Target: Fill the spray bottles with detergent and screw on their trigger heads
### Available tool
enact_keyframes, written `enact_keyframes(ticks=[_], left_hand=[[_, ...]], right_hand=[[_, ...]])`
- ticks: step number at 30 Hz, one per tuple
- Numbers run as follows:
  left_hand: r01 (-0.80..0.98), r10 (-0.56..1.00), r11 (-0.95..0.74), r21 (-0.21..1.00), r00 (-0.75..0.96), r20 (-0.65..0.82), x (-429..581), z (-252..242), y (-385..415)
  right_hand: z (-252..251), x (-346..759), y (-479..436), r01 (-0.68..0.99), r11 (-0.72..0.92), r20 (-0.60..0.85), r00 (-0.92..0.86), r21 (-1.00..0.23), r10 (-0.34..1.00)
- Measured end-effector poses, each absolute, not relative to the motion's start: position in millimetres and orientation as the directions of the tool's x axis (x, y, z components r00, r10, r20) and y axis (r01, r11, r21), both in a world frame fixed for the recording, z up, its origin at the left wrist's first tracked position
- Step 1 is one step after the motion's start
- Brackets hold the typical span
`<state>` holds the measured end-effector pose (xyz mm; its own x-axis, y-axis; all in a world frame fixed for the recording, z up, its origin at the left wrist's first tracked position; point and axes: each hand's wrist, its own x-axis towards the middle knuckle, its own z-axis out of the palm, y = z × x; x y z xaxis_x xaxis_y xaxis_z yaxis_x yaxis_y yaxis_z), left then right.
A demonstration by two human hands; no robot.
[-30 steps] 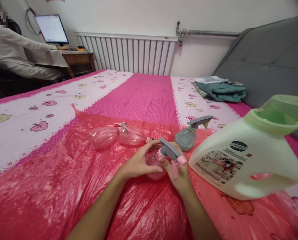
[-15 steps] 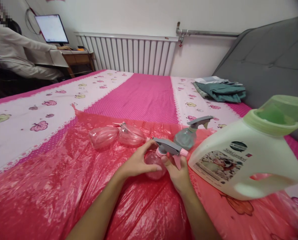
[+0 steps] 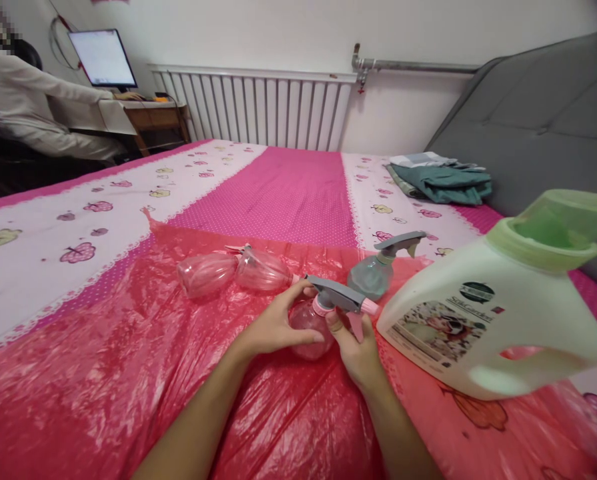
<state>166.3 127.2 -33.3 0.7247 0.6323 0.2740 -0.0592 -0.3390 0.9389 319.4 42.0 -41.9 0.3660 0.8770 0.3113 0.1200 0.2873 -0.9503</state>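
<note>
A clear spray bottle [image 3: 310,327] with a grey and pink spray head [image 3: 339,295] stands upright on the red plastic sheet [image 3: 178,373]. My left hand [image 3: 278,323] is wrapped round the bottle's left side. On the right, my right hand [image 3: 357,343] grips it at the neck, below the spray head. Behind my right hand a second spray bottle [image 3: 371,276] with a grey head stands upright. Two clear bottles lie on their sides at the left, one [image 3: 208,274] beside the other [image 3: 264,270]. A large white jug [image 3: 443,320] with a green cap is at the right.
Folded green cloth [image 3: 448,181] lies on the pink patterned bed [image 3: 278,193] near the grey headboard [image 3: 538,100]. A person in light clothes [image 3: 33,100] sits at a desk with a monitor [image 3: 103,59]. A white radiator [image 3: 258,107] lines the wall.
</note>
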Motion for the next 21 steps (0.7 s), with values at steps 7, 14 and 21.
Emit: enact_keyframes(ticks=[7,14,21], left_hand=[[-0.056,0.608,-0.365,0.929,0.741,0.284,165.9,-32.2,127.6],[-0.054,0.628,-0.344,0.937,0.729,0.272,165.4,-35.0,128.3],[-0.042,0.629,-0.336,0.941,0.734,0.258,164.6,-33.6,127.8]], right_hand=[[-42.1,320.6,43.8,0.132,0.32,0.345,0.307,-0.938,0.887],[-44.5,321.6,46.0,0.162,0.372,0.406,0.359,-0.914,0.841],[-45.8,323.6,45.4,0.093,0.365,0.376,0.286,-0.926,0.881]])
